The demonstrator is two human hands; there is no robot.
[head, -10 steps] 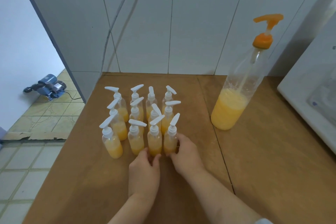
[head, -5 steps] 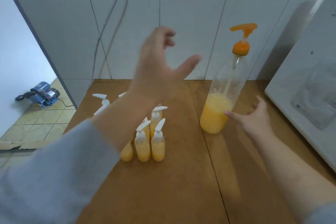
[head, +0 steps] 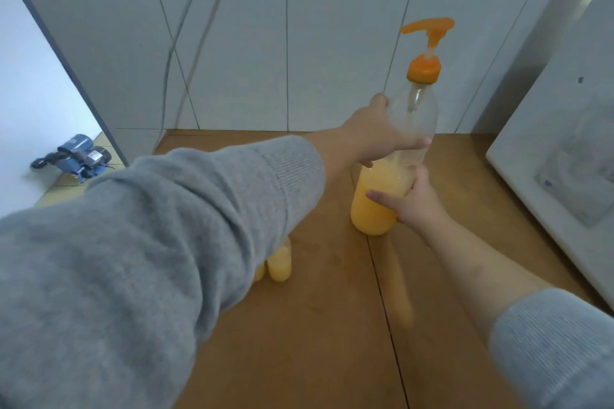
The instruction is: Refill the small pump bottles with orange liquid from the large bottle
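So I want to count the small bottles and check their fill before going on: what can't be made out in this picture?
Head view only:
- Small bottles: the left sleeve hides all but two bases, so no count, and no pumps show.
- Large bottle: left hand and right hand cover parts of it.
- White appliance: cut off by the right edge.
- Blue machine on the floor: too small to identify.

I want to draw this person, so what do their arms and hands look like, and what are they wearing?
Both arms wear a soft grey knitted jumper. The left sleeve has a ribbed cuff pushed up a little, so the wrist shows. The right sleeve is pushed up further, leaving the forearm bare. The left hand and right hand are bare: no gloves, rings or watch visible.
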